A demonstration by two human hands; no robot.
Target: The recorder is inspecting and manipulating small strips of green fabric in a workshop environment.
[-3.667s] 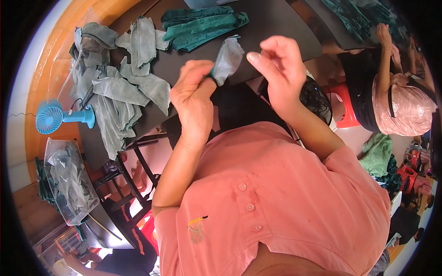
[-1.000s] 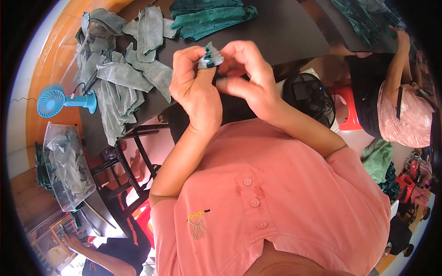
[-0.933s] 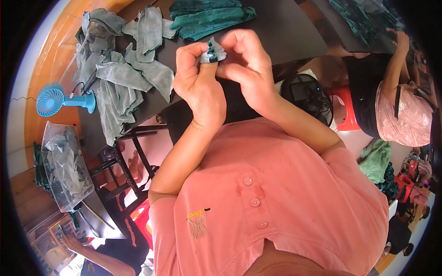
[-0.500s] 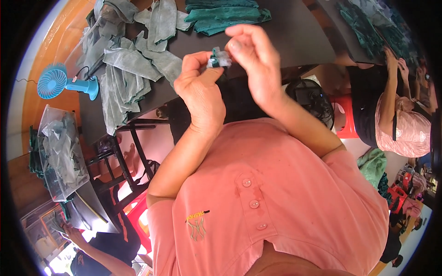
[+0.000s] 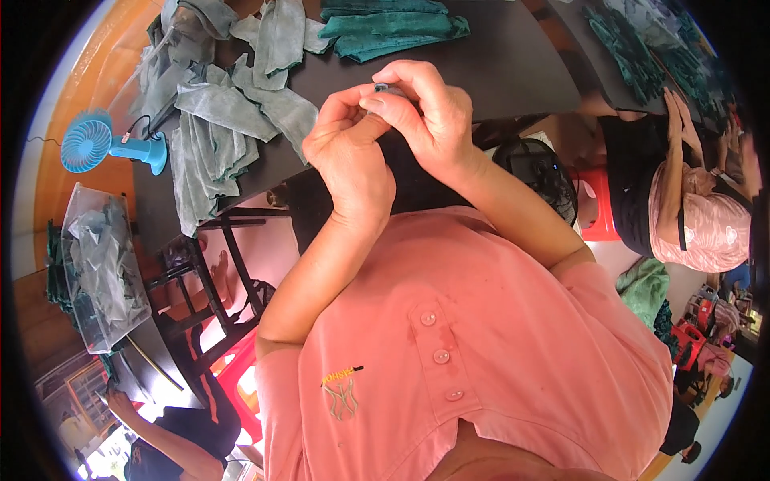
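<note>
Pinching the cloth piece, long axis hidden, between fingertips, your left hand and right hand flank it by the near edge of the surface.

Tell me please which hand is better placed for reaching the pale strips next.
The left hand, probably: it is nearer the pale strips, which lie to its left; the right hand is farther across. Both hands are at a small piece of cloth, so the left might need freeing first.

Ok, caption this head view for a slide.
Left hand and right hand pinch a small, mostly hidden grey-green cloth piece near a dark table bearing pale grey fabric strips.
</note>
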